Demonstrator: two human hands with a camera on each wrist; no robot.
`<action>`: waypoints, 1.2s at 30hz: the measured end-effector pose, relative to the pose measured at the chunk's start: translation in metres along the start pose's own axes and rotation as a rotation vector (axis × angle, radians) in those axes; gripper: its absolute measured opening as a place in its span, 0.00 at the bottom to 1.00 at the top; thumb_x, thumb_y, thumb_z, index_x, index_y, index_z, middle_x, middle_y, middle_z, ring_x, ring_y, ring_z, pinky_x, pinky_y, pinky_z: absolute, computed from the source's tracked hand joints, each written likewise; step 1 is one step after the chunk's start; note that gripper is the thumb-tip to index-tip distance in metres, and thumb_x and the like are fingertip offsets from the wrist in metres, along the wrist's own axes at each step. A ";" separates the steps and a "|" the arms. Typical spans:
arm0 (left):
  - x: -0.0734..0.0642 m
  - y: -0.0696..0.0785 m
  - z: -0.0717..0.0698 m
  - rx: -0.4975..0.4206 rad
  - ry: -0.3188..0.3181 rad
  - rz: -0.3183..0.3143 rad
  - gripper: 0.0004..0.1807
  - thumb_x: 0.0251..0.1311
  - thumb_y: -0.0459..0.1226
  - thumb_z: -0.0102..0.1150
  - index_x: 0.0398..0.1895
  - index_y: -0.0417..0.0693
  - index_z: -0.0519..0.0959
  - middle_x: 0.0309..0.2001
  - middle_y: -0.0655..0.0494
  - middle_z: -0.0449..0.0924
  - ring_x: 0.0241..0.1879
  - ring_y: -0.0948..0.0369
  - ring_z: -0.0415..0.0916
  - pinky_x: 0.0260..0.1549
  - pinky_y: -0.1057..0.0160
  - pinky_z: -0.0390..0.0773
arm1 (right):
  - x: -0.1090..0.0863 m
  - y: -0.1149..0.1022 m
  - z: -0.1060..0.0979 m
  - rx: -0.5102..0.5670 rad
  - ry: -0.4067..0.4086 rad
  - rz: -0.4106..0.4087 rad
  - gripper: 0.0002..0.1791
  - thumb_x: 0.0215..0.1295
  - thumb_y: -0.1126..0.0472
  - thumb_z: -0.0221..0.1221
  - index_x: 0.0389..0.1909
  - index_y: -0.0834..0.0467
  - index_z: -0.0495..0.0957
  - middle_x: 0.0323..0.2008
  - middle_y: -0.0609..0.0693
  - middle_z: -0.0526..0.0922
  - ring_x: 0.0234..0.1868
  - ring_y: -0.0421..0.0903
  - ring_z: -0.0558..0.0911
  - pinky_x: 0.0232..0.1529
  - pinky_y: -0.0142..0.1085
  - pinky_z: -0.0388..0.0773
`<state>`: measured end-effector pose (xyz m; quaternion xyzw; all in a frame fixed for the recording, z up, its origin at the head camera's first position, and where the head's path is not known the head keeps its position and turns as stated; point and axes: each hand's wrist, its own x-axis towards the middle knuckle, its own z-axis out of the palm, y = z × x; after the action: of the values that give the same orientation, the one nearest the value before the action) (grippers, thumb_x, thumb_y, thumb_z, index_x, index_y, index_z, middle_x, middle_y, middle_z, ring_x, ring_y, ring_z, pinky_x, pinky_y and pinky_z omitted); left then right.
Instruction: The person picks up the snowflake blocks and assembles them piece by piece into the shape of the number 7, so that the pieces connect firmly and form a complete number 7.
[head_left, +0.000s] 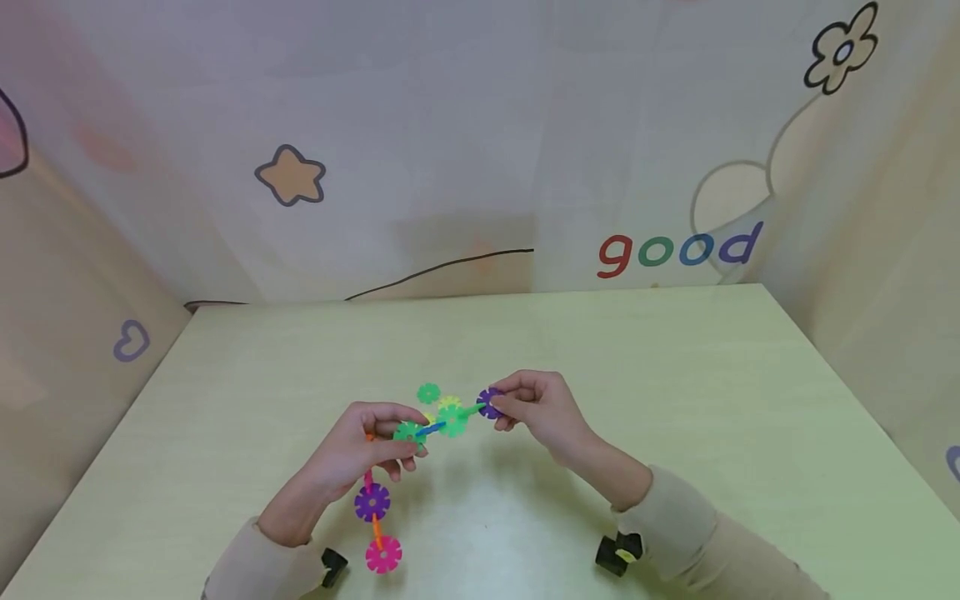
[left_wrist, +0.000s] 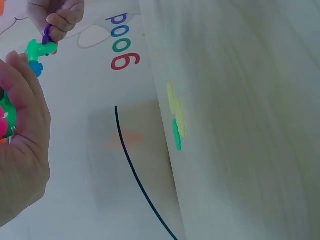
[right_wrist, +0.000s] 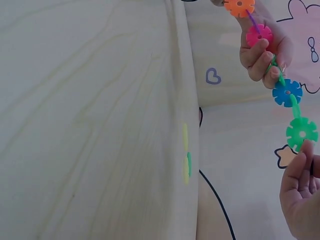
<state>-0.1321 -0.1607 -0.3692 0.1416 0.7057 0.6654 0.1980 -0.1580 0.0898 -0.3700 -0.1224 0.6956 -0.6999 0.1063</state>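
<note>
A chain of notched plastic snowflake discs spans both hands above the table. My left hand (head_left: 352,446) pinches a green disc (head_left: 407,434) of the chain between thumb and fingers. From that hand hang a purple disc (head_left: 372,502) and, lowest, a pink disc (head_left: 383,555), joined by an orange disc seen edge-on. Between the hands run a blue disc (right_wrist: 287,93) and green discs, one facing the camera (head_left: 452,421). My right hand (head_left: 543,412) pinches a purple disc (head_left: 490,403) at the chain's right end; in the right wrist view its fingers partly hide it.
Behind the chain, a loose green disc (head_left: 428,392) and yellow discs (head_left: 449,403) lie on the pale table (head_left: 637,350). A printed cloth (head_left: 465,125) stands along the table's back and sides. Black devices (head_left: 618,553) are worn at both wrists.
</note>
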 end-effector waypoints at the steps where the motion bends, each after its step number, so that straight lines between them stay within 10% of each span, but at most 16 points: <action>1: 0.000 0.000 0.000 -0.004 0.002 0.001 0.17 0.52 0.25 0.58 0.47 0.26 0.72 0.28 0.40 0.81 0.22 0.58 0.79 0.21 0.64 0.79 | 0.000 -0.001 0.000 -0.002 -0.002 0.001 0.09 0.59 0.73 0.56 0.39 0.75 0.74 0.30 0.59 0.83 0.21 0.40 0.79 0.31 0.32 0.79; 19: 0.006 -0.009 0.004 0.133 -0.083 -0.014 0.26 0.55 0.29 0.59 0.58 0.32 0.66 0.39 0.41 0.81 0.44 0.44 0.77 0.42 0.64 0.76 | 0.007 0.000 -0.011 -0.081 0.001 0.024 0.12 0.59 0.72 0.57 0.44 0.71 0.76 0.31 0.56 0.82 0.25 0.42 0.79 0.32 0.33 0.79; 27: 0.014 -0.010 0.000 0.365 -0.190 -0.008 0.26 0.54 0.31 0.60 0.57 0.38 0.68 0.36 0.45 0.82 0.32 0.50 0.79 0.24 0.69 0.71 | 0.006 0.005 -0.009 -0.104 -0.034 0.015 0.11 0.58 0.73 0.57 0.42 0.73 0.76 0.31 0.58 0.82 0.24 0.42 0.80 0.33 0.35 0.80; 36: 0.022 -0.009 0.004 0.629 -0.131 0.049 0.24 0.54 0.34 0.62 0.54 0.41 0.69 0.33 0.56 0.79 0.29 0.60 0.72 0.27 0.63 0.73 | 0.007 0.009 -0.004 -0.106 -0.054 0.019 0.11 0.58 0.73 0.57 0.42 0.73 0.75 0.31 0.60 0.82 0.25 0.44 0.82 0.32 0.38 0.80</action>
<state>-0.1492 -0.1479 -0.3805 0.2556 0.8588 0.4088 0.1734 -0.1662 0.0908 -0.3790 -0.1402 0.7296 -0.6575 0.1254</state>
